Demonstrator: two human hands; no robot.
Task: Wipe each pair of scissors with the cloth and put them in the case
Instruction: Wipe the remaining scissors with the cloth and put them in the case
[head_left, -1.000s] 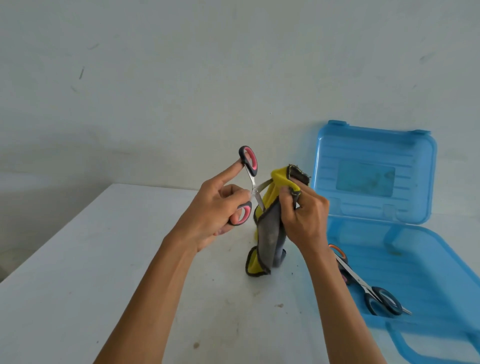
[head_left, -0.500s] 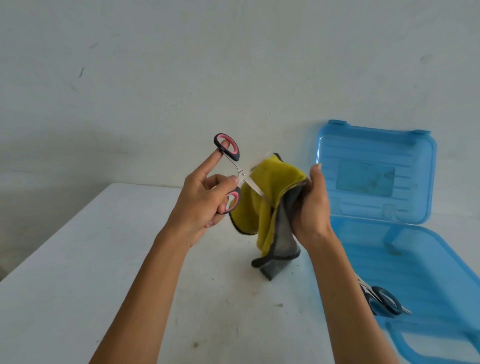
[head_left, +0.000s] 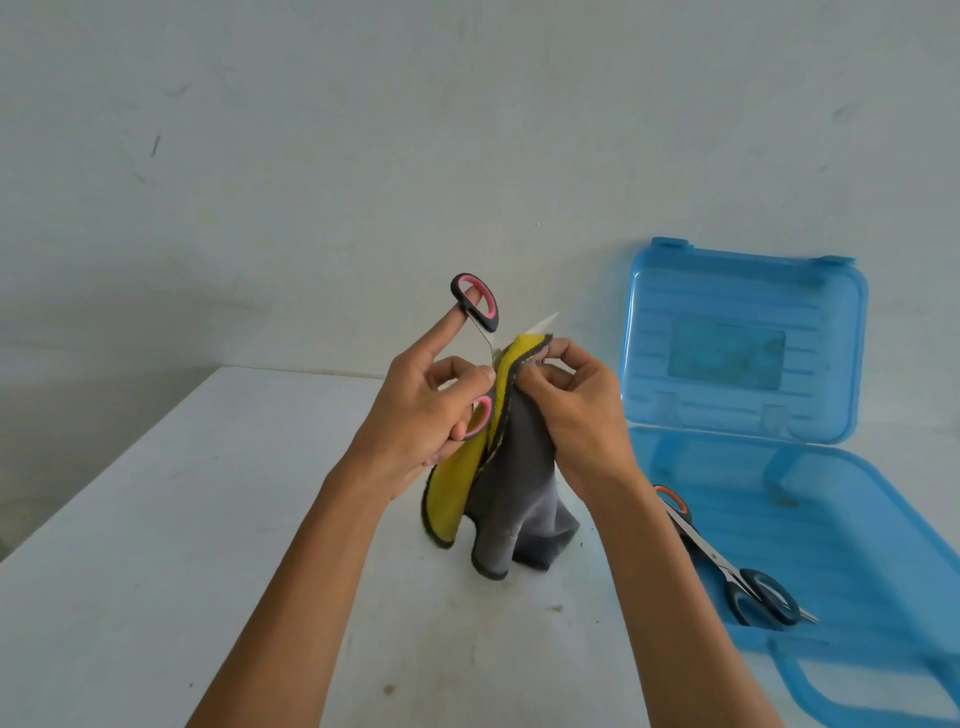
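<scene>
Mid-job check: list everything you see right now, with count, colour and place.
Pink scissors: 1, black-and-pink handles, held up over the table, handles spread.
Cloth: 1, yellow and grey, wrapped over the pink scissors' blades, hanging down to the table.
Case: 1, clear blue, open on the table at right, lid upright.
Dark scissors: 1, dark handles, in the case base.
Orange scissors: 1, orange handle, in the case base, partly hidden by the right forearm.
Table: 1, white, below everything.
Wall: 1, pale grey, behind.
Left hand: 1, holds the pink scissors by the handles.
Right hand: 1, pinches the cloth.
</scene>
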